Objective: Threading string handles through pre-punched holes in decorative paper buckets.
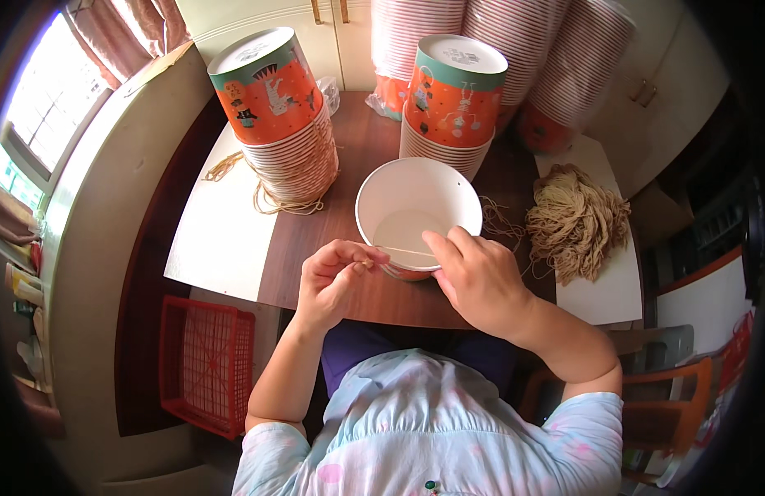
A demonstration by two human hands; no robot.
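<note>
Pale blue patterned clothing (pixel 432 422) lies closest. Beyond, the left hand (pixel 326 279) pinches a cord (pixel 405 250); the right hand (pixel 480 279), fingers bent, clasps the rim of a bucket (pixel 399 198).

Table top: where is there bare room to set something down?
Most room: the left white panel, in front of the left bucket stack and its loose strings. A brown strip lies bare between that stack and the open bucket.

Crowded: behind that bucket, with the right bucket stack and wrapped stacks; right, the yarn pile; near rim, the left hand and right hand.
</note>
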